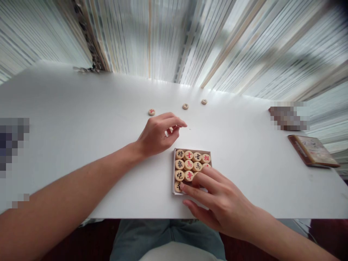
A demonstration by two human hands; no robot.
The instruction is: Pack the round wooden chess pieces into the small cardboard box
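Note:
My left hand [163,132] is over the table behind the box, its index finger stretched out and the thumb below it, tips apart. Through the gap between them a Chinese chess piece [170,129] partly shows; whether the hand touches it I cannot tell. A small box [173,174] holds rows of round wooden pieces with red and black characters. My right hand [214,199] lies over the box's right front part, hiding some pieces. Its index fingertip rests on or just beside a black-lettered piece [178,187] in the front left corner, with the thumb apart from it.
Farther back on the white table [81,119] lie a red-lettered piece [151,112] and two others, a nearer piece [185,106] and a farther piece [204,102]. A brown flat box [314,151] is at the right. Striped curtains [163,40] hang behind.

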